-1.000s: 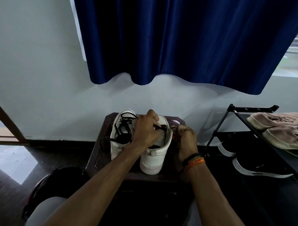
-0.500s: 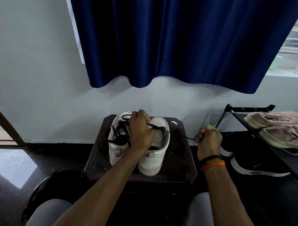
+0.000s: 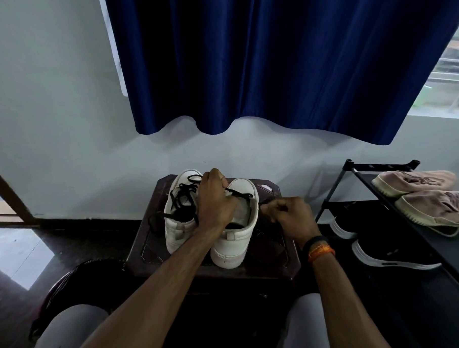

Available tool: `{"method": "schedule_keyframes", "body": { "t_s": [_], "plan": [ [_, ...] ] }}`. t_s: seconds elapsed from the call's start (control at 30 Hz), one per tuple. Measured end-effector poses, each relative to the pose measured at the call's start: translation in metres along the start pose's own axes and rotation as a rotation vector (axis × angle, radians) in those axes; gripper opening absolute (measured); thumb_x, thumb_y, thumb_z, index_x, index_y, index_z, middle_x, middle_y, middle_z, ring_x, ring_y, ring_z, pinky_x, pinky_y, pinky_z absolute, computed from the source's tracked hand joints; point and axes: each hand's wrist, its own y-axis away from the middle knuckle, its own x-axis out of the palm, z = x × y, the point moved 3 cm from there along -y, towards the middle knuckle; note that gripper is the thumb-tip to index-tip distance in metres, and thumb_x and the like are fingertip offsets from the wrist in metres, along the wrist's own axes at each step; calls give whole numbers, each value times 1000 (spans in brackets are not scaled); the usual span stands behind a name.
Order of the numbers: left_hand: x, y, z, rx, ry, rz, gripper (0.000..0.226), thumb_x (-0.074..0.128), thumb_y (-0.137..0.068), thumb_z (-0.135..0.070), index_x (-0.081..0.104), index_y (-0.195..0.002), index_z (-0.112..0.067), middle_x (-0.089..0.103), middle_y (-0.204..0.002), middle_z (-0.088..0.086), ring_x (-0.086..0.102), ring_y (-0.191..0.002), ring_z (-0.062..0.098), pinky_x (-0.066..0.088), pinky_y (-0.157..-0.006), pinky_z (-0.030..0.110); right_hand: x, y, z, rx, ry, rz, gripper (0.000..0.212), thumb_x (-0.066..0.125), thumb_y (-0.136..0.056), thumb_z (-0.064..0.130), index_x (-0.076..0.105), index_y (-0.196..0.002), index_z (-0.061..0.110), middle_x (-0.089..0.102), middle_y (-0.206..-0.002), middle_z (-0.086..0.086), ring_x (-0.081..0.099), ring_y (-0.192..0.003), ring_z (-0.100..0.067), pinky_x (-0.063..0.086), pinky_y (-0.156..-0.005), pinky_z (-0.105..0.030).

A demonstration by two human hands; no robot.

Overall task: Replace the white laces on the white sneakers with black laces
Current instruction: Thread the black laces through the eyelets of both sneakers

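**Black lace going into the second sneaker**

Two white sneakers stand side by side on a small dark stool, toes toward the wall at 12 o'clock. The left sneaker already carries its black lace, loosely threaded, with loose ends spilling over its side toward 9 o'clock. The right sneaker has black lace only across its topmost rows near the toe; the eyelets below look bare.

The left hand lies over the gap between the two shoes, fingers curled down onto the tongue and toe of the right one, apparently pinning the lace there; whether it actually pinches the lace I cannot tell. The right hand, just at 3 o'clock of that shoe, is closed into a loose fist with fingertips drawn together, seemingly pinching a lace end that runs back to the eyelets.

What could go wrong, as I see it: a hard pull to the side could drag the light shoe off the stool edge at 3 o'clock or tip it against its neighbour, should the steadying hand lift. Uneven pulling could leave one end too short. The spilled ends of the finished shoe could snag under a wrist.

No brand, label or lettering is readable on the sneakers, nor on the pinkish shoes on the black rack at 3 o'clock.
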Motion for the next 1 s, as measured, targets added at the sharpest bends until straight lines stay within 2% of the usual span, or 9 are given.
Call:
{"method": "schedule_keyframes", "body": {
  "t_s": [0.13,0.27,0.37,0.5,0.6,0.7,0.87,0.93,1.0],
  "plan": [
    [0,1,0,-18,11,-13,31,53,-57,7,45,-78,-14,53,-83,5,45,-73,17,26,-56,23,-20,10,-29,133,127,-66,25,76,-87,26,73,-63,27,67,-59,11,58,-56,5,38,-52,-8],
    [-1,2,-1,-32,4,-19,30,54,-56,7,47,-77,-13,53,-84,5,50,-76,22,31,-61,29,-29,18,-42,245,259,29,29,76,-86,23,70,-57,26,70,-67,6,62,-69,-12,43,-57,-22],
    [-4,5,-8,59,-100,30,29,54,-60,6,51,-79,-15,52,-91,4,51,-86,25,38,-66,31,-26,13,-29,213,286,69,10,78,-82,22,77,-75,29,72,-82,12,65,-82,-9,49,-72,-22],
    [-10,22,-31,349,-261,81,17,45,-73,-20,56,-82,-11,57,-84,5,51,-83,25,42,-72,38,-10,1,6,64,39,73,21,78,-84,21,79,-104,28,75,-95,17,68,-89,2,54,-93,-26],
    [-9,42,-45,436,-285,113,16,60,-86,-26,55,-83,-11,63,-74,7,59,-76,33,43,-68,40,6,-7,20,-41,65,110,21,71,-85,25,80,-103,32,78,-90,11,71,-91,-3,55,-87,-26],
    [-4,61,-46,481,-458,156,35,62,-84,-45,55,-93,-12,68,-77,7,63,-78,31,45,-81,41,11,-10,24,-61,69,64,18,70,-88,20,82,-97,28,79,-88,8,71,-86,-6,54,-81,-25],
    [0,77,-32,430,-699,307,69,71,-79,-38,48,-135,-4,69,-98,13,65,-96,32,46,-98,39,13,-11,24,22,27,39,22,66,-87,7,83,-89,21,65,-51,14,62,-51,-4,54,-63,-22],
    [0,81,-31,483,-814,306,83,77,-67,-34,51,-140,-3,71,-92,9,68,-88,29,47,-97,39,13,-12,23,54,22,35,22,64,-88,6,81,-87,19,65,-51,10,61,-48,-6,53,-59,-21],
    [2,82,-35,462,-846,308,78,73,-70,-32,50,-140,-6,70,-106,11,65,-100,30,43,-99,40,12,-12,20,90,19,45,22,61,-89,5,79,-86,18,70,-60,3,64,-49,-7,53,-59,-22]
  ]
}}
